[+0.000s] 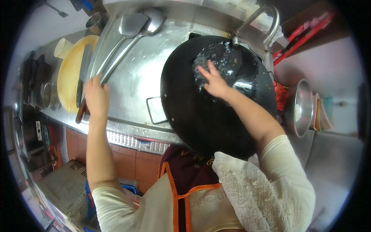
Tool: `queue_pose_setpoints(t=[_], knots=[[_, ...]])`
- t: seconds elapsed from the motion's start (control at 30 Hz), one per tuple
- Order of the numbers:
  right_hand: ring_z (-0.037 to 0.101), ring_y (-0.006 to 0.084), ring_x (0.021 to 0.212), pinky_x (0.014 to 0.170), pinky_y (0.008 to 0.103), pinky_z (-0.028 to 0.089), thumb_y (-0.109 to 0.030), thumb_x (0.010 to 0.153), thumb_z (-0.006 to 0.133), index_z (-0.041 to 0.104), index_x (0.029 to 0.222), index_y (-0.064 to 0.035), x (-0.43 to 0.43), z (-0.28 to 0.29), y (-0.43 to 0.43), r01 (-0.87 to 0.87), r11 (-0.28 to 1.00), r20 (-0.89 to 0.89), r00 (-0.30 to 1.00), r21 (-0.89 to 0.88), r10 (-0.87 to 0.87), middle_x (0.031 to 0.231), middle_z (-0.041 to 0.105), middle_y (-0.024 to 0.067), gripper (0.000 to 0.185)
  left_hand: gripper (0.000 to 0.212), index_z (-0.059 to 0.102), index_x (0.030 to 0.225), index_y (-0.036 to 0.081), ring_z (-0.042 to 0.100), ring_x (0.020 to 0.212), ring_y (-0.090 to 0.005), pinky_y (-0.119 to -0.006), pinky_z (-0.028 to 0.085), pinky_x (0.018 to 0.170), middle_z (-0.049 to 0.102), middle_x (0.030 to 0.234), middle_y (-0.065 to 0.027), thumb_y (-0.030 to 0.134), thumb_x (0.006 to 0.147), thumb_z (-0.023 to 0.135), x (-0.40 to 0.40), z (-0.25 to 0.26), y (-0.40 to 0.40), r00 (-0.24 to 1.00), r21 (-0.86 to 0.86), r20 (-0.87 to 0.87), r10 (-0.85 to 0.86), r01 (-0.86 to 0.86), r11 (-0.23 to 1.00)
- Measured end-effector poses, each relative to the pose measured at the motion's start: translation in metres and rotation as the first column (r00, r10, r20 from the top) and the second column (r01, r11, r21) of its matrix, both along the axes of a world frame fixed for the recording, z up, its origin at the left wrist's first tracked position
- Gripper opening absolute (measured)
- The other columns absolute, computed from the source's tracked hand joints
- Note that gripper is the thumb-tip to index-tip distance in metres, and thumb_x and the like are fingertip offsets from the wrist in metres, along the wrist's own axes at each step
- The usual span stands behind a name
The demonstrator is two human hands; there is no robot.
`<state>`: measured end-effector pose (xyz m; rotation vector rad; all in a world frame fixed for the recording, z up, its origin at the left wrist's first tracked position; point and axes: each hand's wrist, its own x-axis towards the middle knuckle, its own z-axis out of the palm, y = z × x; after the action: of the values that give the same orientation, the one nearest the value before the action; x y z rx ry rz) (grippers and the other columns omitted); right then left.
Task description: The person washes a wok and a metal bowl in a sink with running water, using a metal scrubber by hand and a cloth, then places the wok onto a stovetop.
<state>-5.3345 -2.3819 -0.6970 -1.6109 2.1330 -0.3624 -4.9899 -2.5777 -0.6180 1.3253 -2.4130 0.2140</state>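
Observation:
A large black wok (185, 116) sits on the steel counter in front of me, with a pool of water (216, 52) in it. My right hand (216, 82) is over that water with its fingers spread, holding nothing. At the left, my left hand (97, 97) lies on the long handles of a steel wok spatula (132, 24) and a steel ladle (153, 21). Their heads rest at the back of the counter, and a brown handle end (81, 113) shows below my hand. Whether my fingers are closed around the handles is unclear.
A curved faucet (274, 24) reaches over the wok's far rim. At left, a knife (84, 63) lies on a round yellow cutting board (68, 78) near a pale cup (63, 47). A steel bowl (303, 107) stands right of the wok. A white towel (246, 185) hangs by my right arm.

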Motion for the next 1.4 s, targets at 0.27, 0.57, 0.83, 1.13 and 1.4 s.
queue_pose_setpoints(t=[0.27,0.57,0.83,1.13,1.4], knots=[[0.009,0.0346,0.131,0.104,0.0391,0.022,-0.008,0.08,0.054,0.027,0.135,-0.0239,0.095,0.066,0.052,-0.335,0.942,0.649,0.723,0.03,0.236,0.142,-0.001,0.0202,0.063,0.032,0.049,0.113,0.003,0.045,0.061,-0.0078,-0.02,0.036,0.056,0.053,0.071,-0.0036,0.015,0.084,0.04,-0.048,0.028,0.125,0.686,0.842,-0.538,0.489,0.407,0.355],[0.023,0.0366,0.127,0.102,0.0457,0.024,-0.019,0.079,0.059,0.037,0.129,-0.0243,-0.021,0.027,0.107,-0.49,0.851,0.009,0.867,0.188,0.498,0.138,0.018,0.0232,0.056,0.021,0.046,0.103,0.001,0.023,0.041,-0.0064,-0.021,0.02,0.037,0.027,0.053,0.0028,0.012,0.085,0.046,-0.083,0.03,0.126,0.127,0.689,-0.324,0.938,0.711,0.142],[0.01,0.0398,0.13,0.104,0.0454,0.017,-0.023,0.081,0.056,0.028,0.134,-0.0223,0.028,-0.018,-0.006,-0.084,0.979,0.043,0.995,-0.188,0.093,0.139,0.006,0.0275,0.06,0.009,0.049,0.091,0.006,0.019,0.036,-0.0052,-0.02,0.014,0.031,0.026,0.049,0.0048,0.014,0.086,0.047,-0.076,0.049,0.153,0.044,0.675,-0.407,0.913,0.687,0.268],[0.018,0.037,0.129,0.103,0.0392,0.026,-0.019,0.083,0.054,0.03,0.133,-0.0249,0.083,0.078,0.089,-0.571,0.821,0.586,0.666,0.003,0.461,0.142,0.007,0.0203,0.056,0.009,0.049,0.09,0.005,0.018,0.035,-0.0045,-0.02,0.013,0.031,0.026,0.048,0.0047,0.013,0.085,0.048,-0.077,0.051,0.157,0.019,0.669,-0.459,0.888,0.665,0.331],[0.025,0.0365,0.126,0.103,0.0415,0.025,-0.021,0.08,0.056,0.042,0.126,-0.0221,-0.063,0.019,0.093,-0.438,0.873,-0.18,0.861,0.216,0.476,0.139,0.017,0.0204,0.048,0.009,0.049,0.088,0.006,0.023,0.035,-0.0039,-0.018,0.018,0.03,0.03,0.047,0.0045,0.014,0.086,0.047,-0.074,0.047,0.158,0.05,0.669,-0.47,0.881,0.672,0.318]])
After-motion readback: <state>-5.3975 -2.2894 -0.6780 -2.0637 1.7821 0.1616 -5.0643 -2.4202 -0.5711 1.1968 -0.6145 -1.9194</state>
